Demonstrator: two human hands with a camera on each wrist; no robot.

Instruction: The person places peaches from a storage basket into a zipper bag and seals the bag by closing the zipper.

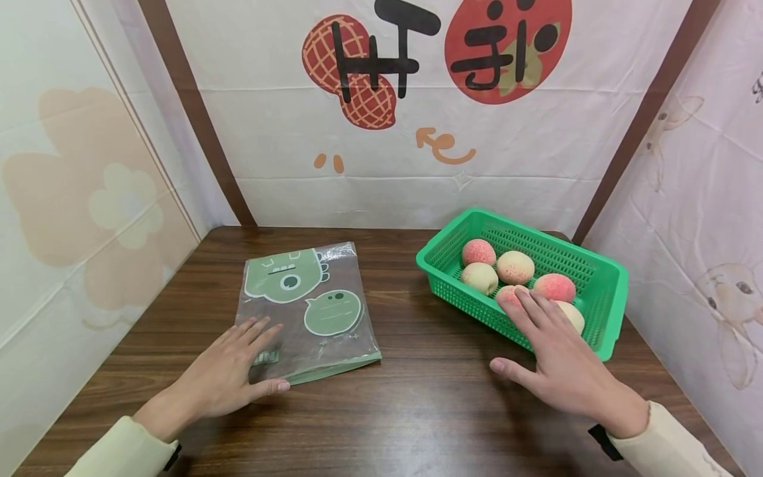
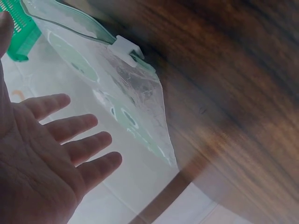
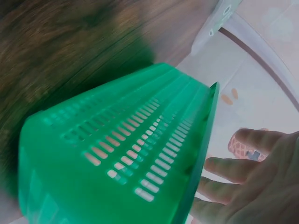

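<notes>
A clear slider zip bag (image 1: 330, 351) with green cartoon prints lies flat on the left part of the table. My left hand (image 1: 229, 371), fingers spread and straight, is over its near left corner and holds nothing. In the left wrist view the bag's white slider (image 2: 125, 50) sits at the end of its green zip. To the right, a green plastic basket (image 1: 616, 298) contains several pink and cream peaches (image 1: 515, 267). My right hand (image 1: 560, 361) reaches across the basket's near rim with extended fingers, overlapping some peaches in the head view; its palm is bare.
The brown wooden table (image 1: 405, 411) carries the bag and the basket, with bare wood between them. A white printed cloth (image 1: 381, 199) hangs behind the table, and similar cloths line both sides.
</notes>
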